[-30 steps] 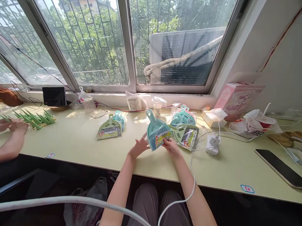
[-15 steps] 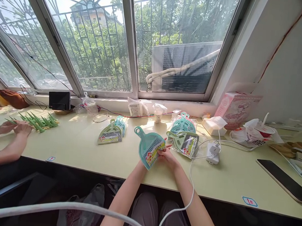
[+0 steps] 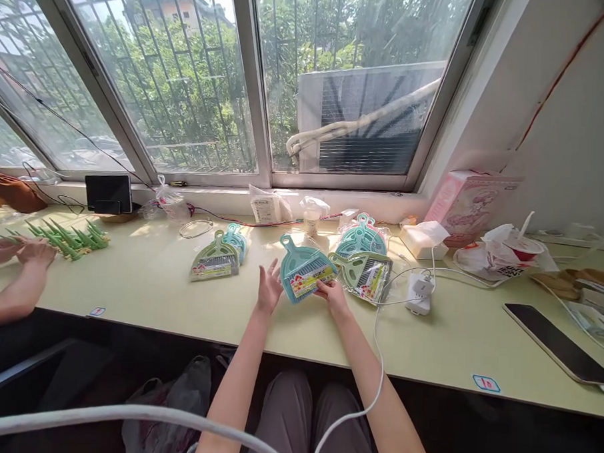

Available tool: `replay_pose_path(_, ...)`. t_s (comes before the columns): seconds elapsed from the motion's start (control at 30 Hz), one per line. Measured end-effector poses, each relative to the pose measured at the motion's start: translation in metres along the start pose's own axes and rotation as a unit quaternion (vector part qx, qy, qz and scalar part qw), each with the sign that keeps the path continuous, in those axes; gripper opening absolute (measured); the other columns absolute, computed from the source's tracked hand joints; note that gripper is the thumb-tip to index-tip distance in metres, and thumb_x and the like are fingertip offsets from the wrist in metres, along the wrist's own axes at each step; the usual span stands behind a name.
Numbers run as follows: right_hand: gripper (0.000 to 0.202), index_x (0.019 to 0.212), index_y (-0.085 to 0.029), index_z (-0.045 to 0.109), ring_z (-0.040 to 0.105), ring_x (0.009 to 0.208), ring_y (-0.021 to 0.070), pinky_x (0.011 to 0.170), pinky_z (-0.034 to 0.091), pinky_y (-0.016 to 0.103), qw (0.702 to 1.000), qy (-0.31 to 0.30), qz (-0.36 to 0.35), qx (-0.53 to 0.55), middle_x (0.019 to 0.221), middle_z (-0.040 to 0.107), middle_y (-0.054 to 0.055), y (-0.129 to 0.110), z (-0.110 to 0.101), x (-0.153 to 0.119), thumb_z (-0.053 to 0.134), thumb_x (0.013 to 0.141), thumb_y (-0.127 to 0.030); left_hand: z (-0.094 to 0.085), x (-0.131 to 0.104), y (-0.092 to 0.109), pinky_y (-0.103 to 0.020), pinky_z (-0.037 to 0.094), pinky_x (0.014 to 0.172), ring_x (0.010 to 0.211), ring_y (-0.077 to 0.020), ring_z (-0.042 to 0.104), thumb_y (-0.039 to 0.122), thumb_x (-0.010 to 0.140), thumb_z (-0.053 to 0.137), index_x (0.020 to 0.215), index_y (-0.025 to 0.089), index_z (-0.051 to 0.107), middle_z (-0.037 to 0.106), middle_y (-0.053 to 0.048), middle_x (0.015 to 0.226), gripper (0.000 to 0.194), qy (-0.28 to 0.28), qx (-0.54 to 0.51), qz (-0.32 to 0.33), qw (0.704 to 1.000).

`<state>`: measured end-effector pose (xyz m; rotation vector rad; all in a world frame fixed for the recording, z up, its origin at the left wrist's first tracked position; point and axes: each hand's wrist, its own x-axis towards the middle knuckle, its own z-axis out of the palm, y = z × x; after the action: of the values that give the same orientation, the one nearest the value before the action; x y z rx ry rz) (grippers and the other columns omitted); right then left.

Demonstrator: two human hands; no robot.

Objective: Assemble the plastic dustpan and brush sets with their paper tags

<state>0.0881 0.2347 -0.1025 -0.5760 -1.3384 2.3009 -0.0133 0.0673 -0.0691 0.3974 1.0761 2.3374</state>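
My right hand (image 3: 333, 297) grips the lower right edge of a teal dustpan (image 3: 300, 261), which has a brush and a printed label set in it and is raised over the table. Just left of the dustpan, my left hand (image 3: 269, 288) is open with its fingers spread, holding nothing. A green dustpan set in clear wrap (image 3: 364, 274) lies to the right, in front of a pile of teal dustpans (image 3: 362, 237). To the left, another green dustpan set (image 3: 214, 259) rests partly over a teal one (image 3: 236, 240).
A white cable crosses my right forearm to a white power strip (image 3: 420, 292). A phone (image 3: 557, 341) lies at the right. Along the window stand a tissue pack (image 3: 424, 238), a pink box (image 3: 470, 207) and a dark tablet (image 3: 109, 193). At far left, another person's hands (image 3: 33, 251) touch green spiky pieces (image 3: 74, 238).
My left hand has come out from behind the dustpan and opened at its left. The dustpan has turned more level, with its label facing me. The camera view has shifted slightly.
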Motion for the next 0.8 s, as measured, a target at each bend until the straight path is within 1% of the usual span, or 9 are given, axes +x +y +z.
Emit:
replay_pose_path(0.07,0.037,0.081,-0.014,0.068,0.071,0.082,0.0233,0.074,0.063,0.036,1.0,-0.002,-0.003,-0.009,0.086,0.073,0.009,0.001,0.0,0.001,0.088,0.056,-0.031,0.005,-0.005,-0.007,-0.043,0.048,0.1,0.122,-0.0295,0.055,0.052,0.073,0.075,0.138,0.023,0.043,0.054,-0.013,0.136,0.078,0.01,0.097,0.009,0.995)
replay_pose_path(0.17,0.036,0.083,-0.015,0.066,0.07,0.085,0.0241,0.072,0.063,0.036,1.0,-0.002,-0.009,-0.025,0.089,0.073,0.009,0.003,0.0,0.001,0.086,0.056,-0.03,0.011,-0.008,-0.026,-0.043,0.044,0.104,0.124,-0.0283,0.053,0.038,0.065,0.085,0.141,0.024,0.038,0.053,-0.012,0.136,0.09,0.038,0.186,0.076,0.979)
replay_pose_path(0.27,0.037,0.086,-0.016,0.063,0.07,0.082,0.023,0.069,0.063,0.035,0.999,0.025,0.001,-0.039,0.088,0.072,0.007,0.004,0.001,-0.001,0.083,0.057,-0.027,0.01,-0.007,-0.035,-0.04,0.043,0.107,0.127,-0.0263,0.05,0.037,0.066,0.084,0.141,0.025,0.038,0.048,-0.01,0.141,0.09,0.014,0.23,0.13,0.964)
replay_pose_path(0.4,0.038,0.094,-0.02,0.056,0.068,0.072,0.0181,0.064,0.062,0.033,0.999,0.048,-0.004,-0.016,0.088,0.068,0.003,0.001,0.002,-0.002,0.076,0.063,-0.029,0.009,-0.008,-0.03,-0.037,0.048,0.1,0.122,-0.0253,0.055,0.041,0.07,0.081,0.142,0.027,0.038,0.05,-0.01,0.14,0.085,0.012,0.243,0.159,0.957)
replay_pose_path(0.5,0.04,0.094,-0.024,0.048,0.065,0.069,0.0142,0.059,0.062,0.03,0.99,0.131,-0.041,0.027,0.084,0.061,-0.002,-0.003,0.001,-0.003,0.075,0.066,-0.032,0.014,-0.013,-0.026,-0.037,0.051,0.096,0.115,-0.0261,0.059,0.045,0.07,0.081,0.143,0.026,0.036,0.054,-0.011,0.136,0.088,0.013,0.248,0.153,0.957)
replay_pose_path(0.57,0.044,0.09,-0.025,0.044,0.065,0.069,0.0133,0.061,0.062,0.029,0.983,0.166,-0.057,0.047,0.082,0.059,-0.004,-0.005,0.0,-0.006,0.078,0.064,-0.033,0.017,-0.016,-0.024,-0.037,0.051,0.095,0.114,-0.0262,0.06,0.045,0.07,0.08,0.145,0.026,0.034,0.055,-0.011,0.135,0.09,0.005,0.247,0.15,0.957)
replay_pose_path(0.6,0.045,0.088,-0.025,0.043,0.065,0.07,0.0134,0.063,0.062,0.029,0.983,0.165,-0.06,0.055,0.081,0.059,-0.004,-0.005,0.0,-0.007,0.079,0.062,-0.033,0.018,-0.017,-0.024,-0.038,0.051,0.095,0.114,-0.0261,0.06,0.044,0.07,0.08,0.145,0.026,0.033,0.055,-0.011,0.135,0.09,0.003,0.246,0.151,0.958)
replay_pose_path(0.67,0.042,0.083,-0.023,0.045,0.066,0.071,0.0137,0.067,0.062,0.029,0.987,0.133,-0.057,0.065,0.081,0.062,-0.002,-0.005,0.0,-0.01,0.08,0.062,-0.035,0.019,-0.019,-0.023,-0.038,0.051,0.096,0.114,-0.0259,0.06,0.044,0.071,0.08,0.146,0.027,0.032,0.055,-0.011,0.135,0.09,0.005,0.244,0.151,0.958)
replay_pose_path(0.8,0.031,0.085,-0.019,0.062,0.066,0.078,0.0145,0.073,0.061,0.027,0.995,0.079,-0.047,0.047,0.092,0.069,0.003,-0.006,0.002,-0.016,0.078,0.065,-0.038,0.016,-0.019,-0.022,-0.039,0.05,0.098,0.117,-0.0264,0.058,0.042,0.072,0.08,0.146,0.028,0.032,0.053,-0.011,0.136,0.089,0.008,0.243,0.15,0.958)
